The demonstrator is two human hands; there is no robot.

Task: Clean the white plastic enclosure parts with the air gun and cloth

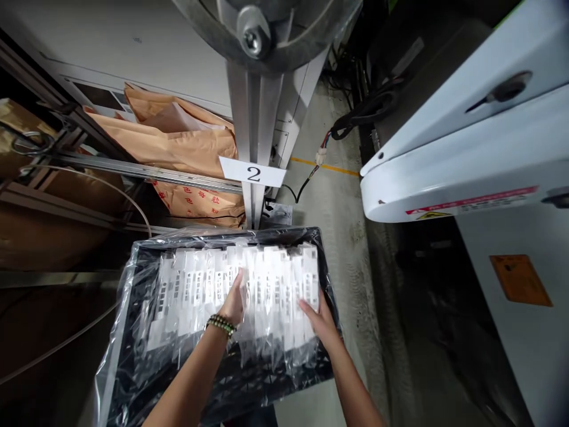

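**Hand Positions at the Crate of White Pieces**

The black crate [122,320] sits at 7 o'clock in the view, with clear film [109,362] draped over its rim. A row of white pieces [269,296] stands side by side inside, toward the crate's 12 o'clock side.

The hands are apart, with part of the row between them. The left hand [233,303], wearing a bead bracelet [221,324] at the wrist, is at mid-row, thumb toward 12 o'clock. The right hand [323,323] is at the row's 3 o'clock end, thumb across the near face. Whether either is clamped on pieces cannot be told.

A metal post [253,118] bearing a "2" card [267,174] stands at 11 o'clock; paper bags [178,148] are at 10 o'clock.
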